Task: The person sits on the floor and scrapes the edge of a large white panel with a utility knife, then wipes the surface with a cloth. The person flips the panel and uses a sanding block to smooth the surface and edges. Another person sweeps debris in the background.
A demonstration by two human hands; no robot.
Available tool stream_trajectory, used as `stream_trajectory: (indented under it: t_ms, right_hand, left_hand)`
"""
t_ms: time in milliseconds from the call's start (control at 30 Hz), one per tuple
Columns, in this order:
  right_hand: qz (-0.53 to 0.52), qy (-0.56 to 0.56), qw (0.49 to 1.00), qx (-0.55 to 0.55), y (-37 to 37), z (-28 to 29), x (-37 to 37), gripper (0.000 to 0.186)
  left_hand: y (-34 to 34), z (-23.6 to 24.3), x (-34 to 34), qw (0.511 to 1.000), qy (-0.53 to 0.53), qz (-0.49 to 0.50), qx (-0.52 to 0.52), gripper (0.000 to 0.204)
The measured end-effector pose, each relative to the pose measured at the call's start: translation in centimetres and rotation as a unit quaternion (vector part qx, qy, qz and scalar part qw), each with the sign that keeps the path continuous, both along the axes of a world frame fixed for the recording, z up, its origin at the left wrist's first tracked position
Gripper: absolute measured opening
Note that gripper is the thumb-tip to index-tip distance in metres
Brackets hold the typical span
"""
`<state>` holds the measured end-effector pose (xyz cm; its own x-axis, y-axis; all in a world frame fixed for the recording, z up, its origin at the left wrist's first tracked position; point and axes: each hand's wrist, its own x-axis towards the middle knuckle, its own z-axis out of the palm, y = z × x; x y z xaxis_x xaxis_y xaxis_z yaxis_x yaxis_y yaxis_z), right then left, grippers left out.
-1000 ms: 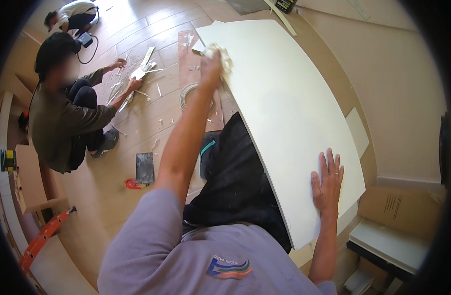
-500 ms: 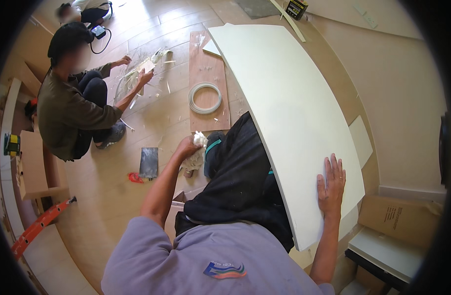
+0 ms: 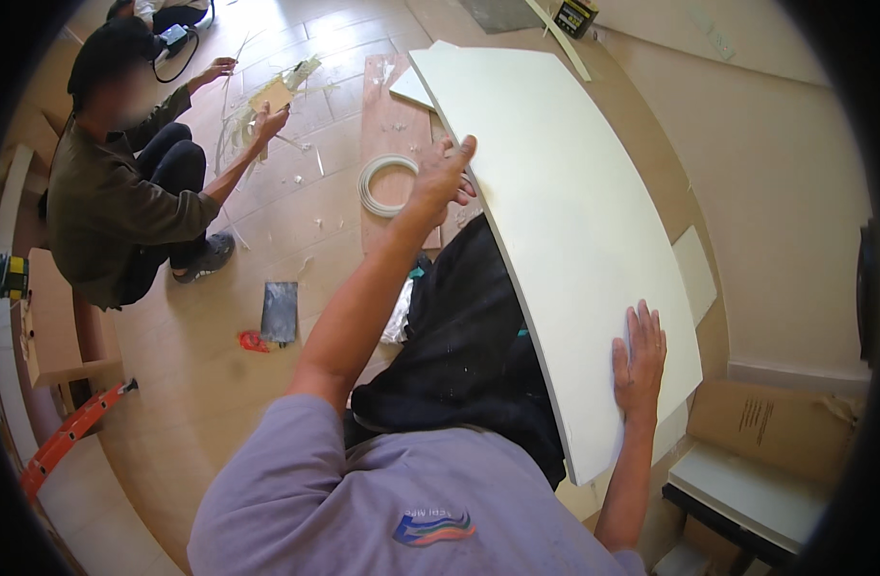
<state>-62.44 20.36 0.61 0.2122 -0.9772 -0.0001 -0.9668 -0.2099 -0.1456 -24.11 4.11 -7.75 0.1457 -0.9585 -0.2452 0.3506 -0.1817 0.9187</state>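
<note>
A long white panel (image 3: 574, 221) lies tilted across my lap and to my right. My left hand (image 3: 442, 180) is at its left edge, with the thumb over the top face and the other fingers curled at the edge, partly hidden. Flat on the near right part of the panel rests my right hand (image 3: 640, 367), fingers stretched out and nothing in it. A crumpled white wad (image 3: 398, 319) shows beside my leg, partly covered by my left forearm. Past my left hand, a coil of pale edging strip (image 3: 365, 187) lies on a brown board (image 3: 380, 106).
A co-worker (image 3: 123, 192) squats at left, holding a small wooden block (image 3: 271, 96) over scattered strips. A dark rectangular plate (image 3: 279, 312) and a red item (image 3: 254, 341) lie on the floor. An orange level (image 3: 75, 437) is at lower left, a cardboard box (image 3: 776, 427) at right.
My left hand has left the white wad by my leg and moved forward and right to the panel's edge. My right hand stays flat on the panel. The co-worker's hands have shifted slightly.
</note>
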Motion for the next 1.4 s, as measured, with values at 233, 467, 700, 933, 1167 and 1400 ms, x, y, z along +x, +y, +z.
stream_trajectory:
  t_ms: [233, 467, 700, 933, 1167, 1400]
  right_hand:
    - [0.024, -0.036, 0.999, -0.021, 0.3, 0.1, -0.6, 0.051]
    - [0.091, -0.035, 0.995, 0.039, 1.5, 1.2, -1.9, 0.07]
    - [0.065, 0.094, 0.976, 0.183, 5.0, 10.4, 5.7, 0.087]
    - [0.052, 0.189, 0.977, 0.089, 6.6, 8.7, 5.1, 0.08]
    - [0.106, 0.171, 0.978, 0.05, 6.5, 9.0, 4.2, 0.073]
    - [0.136, 0.17, 0.976, 0.013, 5.4, 12.0, 3.2, 0.059]
  left_hand:
    - [-7.5, -1.5, -0.4, 0.976, 0.194, 0.094, -0.024, 0.035]
    - [-5.8, 0.4, -1.1, 0.967, 0.219, 0.124, -0.029, 0.03]
    - [0.1, 2.8, -0.4, 0.965, 0.178, 0.189, -0.02, 0.031]
    - [5.0, 3.9, 1.1, 0.969, 0.16, 0.184, -0.034, 0.031]
    - [10.2, 4.3, 4.4, 0.84, -0.491, 0.197, -0.12, 0.047]
    - [6.8, 8.0, 0.4, 0.617, -0.649, -0.115, -0.43, 0.043]
